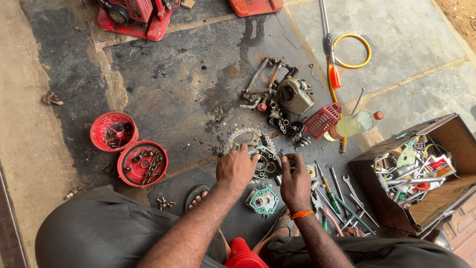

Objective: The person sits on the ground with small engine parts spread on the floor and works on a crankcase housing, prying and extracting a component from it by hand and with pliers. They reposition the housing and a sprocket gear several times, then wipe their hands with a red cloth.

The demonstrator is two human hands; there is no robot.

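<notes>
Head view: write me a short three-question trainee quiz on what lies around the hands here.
1. True or false: both hands rest on a grey metal engine casing on the floor.
2. Which lies nearest the right hand? A) red round covers B) spanners and screwdrivers C) yellow hose loop
3. Fill in: the wooden box at the right is full of ____.

Key
1. True: the left hand and right hand are on the engine casing.
2. B: the spanners and screwdrivers lie beside it; the red round covers and yellow hose loop are farther away.
3. Tools and small parts, in the wooden box.
</notes>
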